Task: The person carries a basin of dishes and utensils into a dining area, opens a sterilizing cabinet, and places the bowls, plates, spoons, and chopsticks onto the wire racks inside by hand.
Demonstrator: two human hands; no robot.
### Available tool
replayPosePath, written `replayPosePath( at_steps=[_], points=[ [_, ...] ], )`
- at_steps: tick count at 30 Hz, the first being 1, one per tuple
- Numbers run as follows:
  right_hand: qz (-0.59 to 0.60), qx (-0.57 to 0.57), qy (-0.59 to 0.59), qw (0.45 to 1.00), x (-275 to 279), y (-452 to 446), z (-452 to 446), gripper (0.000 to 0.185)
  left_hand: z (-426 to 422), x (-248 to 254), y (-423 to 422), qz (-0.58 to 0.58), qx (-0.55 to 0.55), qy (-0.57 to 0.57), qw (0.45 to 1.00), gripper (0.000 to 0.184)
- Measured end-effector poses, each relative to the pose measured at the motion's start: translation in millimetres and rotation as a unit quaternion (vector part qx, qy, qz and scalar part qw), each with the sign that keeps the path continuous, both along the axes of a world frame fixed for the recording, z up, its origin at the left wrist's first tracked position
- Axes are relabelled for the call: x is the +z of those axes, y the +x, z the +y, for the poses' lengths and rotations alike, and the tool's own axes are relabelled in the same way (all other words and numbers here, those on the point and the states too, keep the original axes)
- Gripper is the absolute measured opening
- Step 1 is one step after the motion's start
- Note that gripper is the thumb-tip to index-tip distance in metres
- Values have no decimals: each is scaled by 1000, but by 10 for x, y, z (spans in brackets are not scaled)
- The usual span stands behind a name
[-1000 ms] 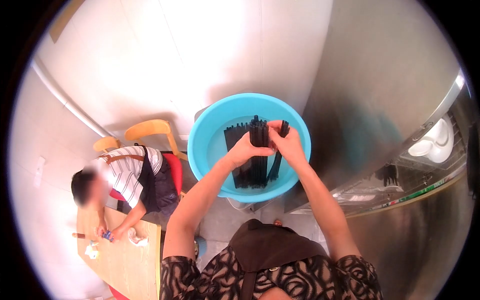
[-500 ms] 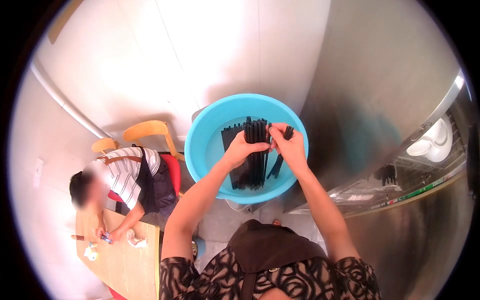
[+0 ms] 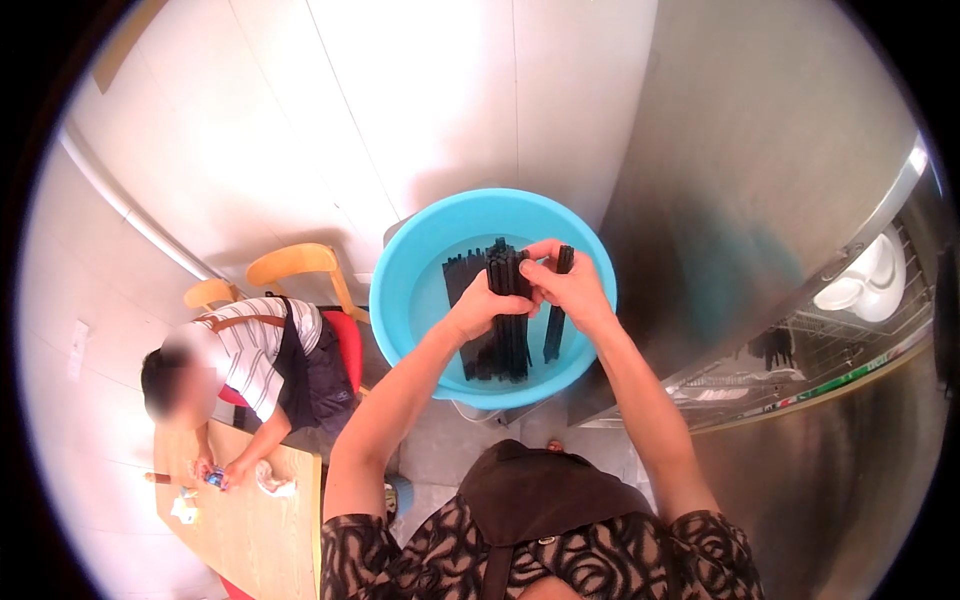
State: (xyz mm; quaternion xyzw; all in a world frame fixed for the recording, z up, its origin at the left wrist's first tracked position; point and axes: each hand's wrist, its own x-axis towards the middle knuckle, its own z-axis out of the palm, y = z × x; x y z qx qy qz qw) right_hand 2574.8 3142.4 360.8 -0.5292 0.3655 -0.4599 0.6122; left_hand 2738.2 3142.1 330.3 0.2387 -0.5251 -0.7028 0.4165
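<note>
Over the blue basin (image 3: 400, 345), my left hand (image 3: 481, 307) is wrapped round a thick bundle of black sticks (image 3: 510, 335). My right hand (image 3: 572, 290) holds a few black sticks (image 3: 555, 335) between its fingers, and its thumb and fingertips touch the upper part of the thick bundle. More black sticks (image 3: 457, 280) lie in the basin to the left of my left hand.
At the left a person (image 3: 255, 350) in a striped shirt leans over a wooden table (image 3: 260, 530), near wooden chairs (image 3: 295, 262). A large metal surface (image 3: 720, 230) stands at the right, beside a rack with white dishes (image 3: 868, 285).
The few sticks in my right hand now hang closer together and straighter. My right fingertips have moved left onto the top of the thick bundle.
</note>
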Motion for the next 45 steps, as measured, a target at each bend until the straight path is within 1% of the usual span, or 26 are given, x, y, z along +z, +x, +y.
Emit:
replayPosePath(
  at_steps=[2, 4, 5, 7, 8, 10, 11, 14, 16, 17, 19, 20, 22, 23, 24, 26, 28, 29, 31, 33, 34, 36, 37, 39, 42, 45],
  points=[
    [-7, -2, -3, 1000, -13, 34, 8, 17, 2, 31, -6, 5, 7, -1, 1000, 29],
    [-14, -63, -23, 998, -7, 99, 27, 17, 31, 52, -40, 12, 14, 0, 1000, 29],
    [-14, -61, -23, 998, -39, 110, 5, 17, 35, 61, -58, 8, 52, 9, 999, 31],
    [46, -133, -171, 975, -101, 135, -38, 16, 11, 46, -76, -11, 109, 3, 994, 32],
    [46, -133, -171, 975, -121, 136, -45, 16, -24, 23, -54, -12, 109, 3, 994, 32],
    [65, -149, -138, 977, -102, 158, -24, 18, -64, 13, -6, -62, 131, -27, 989, 31],
    [65, -150, -137, 977, -136, 158, -36, 18, -59, -2, -1, -62, 131, -26, 989, 31],
    [36, -136, -136, 981, -204, 153, -77, 13, -46, 26, 32, -40, 132, 2, 990, 28],
    [5, -146, -127, 981, -158, 130, -42, 15, -76, 5, 85, -36, 91, 8, 995, 31],
    [6, -144, -127, 981, -165, 98, -49, 15, -73, -10, 87, -35, 92, 9, 995, 31],
    [34, -175, -74, 981, -184, 16, -87, 17, -31, 70, 66, -2, 94, 64, 994, 27],
    [34, -175, -75, 981, -197, -5, -104, 17, -35, 72, 60, -1, 94, 62, 994, 27],
    [-50, -140, -29, 988, -268, -52, -146, 16, -41, 79, 32, -14, 68, 18, 997, 26],
    [1, -140, -59, 988, -347, -77, -197, 15, -26, 84, 4, -14, 65, 18, 998, 26],
    [0, -142, -59, 988, -295, -60, -155, 15, 13, 111, -29, -14, 65, 7, 998, 26],
    [-19, -118, 0, 993, -149, 0, -38, 15, 24, 85, -40, -16, 63, -5, 998, 26],
    [-40, -111, -8, 993, -184, -4, -46, 15, -3, 20, -27, -47, 91, -51, 993, 31],
    [-56, -120, -16, 991, -202, 19, -33, 14, -19, -8, -17, -47, 91, -51, 993, 31],
    [-71, -130, -23, 989, -221, 69, -4, 14, -9, 59, -22, -9, 73, -20, 997, 27],
    [-20, -153, -75, 985, -260, 103, 4, 15, -30, 16, -20, -9, 85, -17, 996, 27],
    [-20, -152, -76, 985, -269, 100, 8, 15, -44, -2, -15, -10, 97, -15, 995, 26],
    [33, -149, -117, 981, -285, 93, 14, 14, -64, -22, 2, -8, 93, -15, 996, 27],
    [33, -149, -117, 981, -299, 102, 14, 14, -68, -26, 10, -6, 87, -13, 996, 28],
    [9, -167, -137, 976, -322, 139, 21, 9, -73, -23, 27, -10, 88, -7, 996, 29],
    [-9, -197, -135, 971, -310, 186, 40, 8, -61, -1, 34, -13, 89, 3, 996, 30],
    [19, -202, -152, 967, -270, 189, 70, 10, -18, 70, -4, -2, 99, -1, 995, 30]
  ],
)
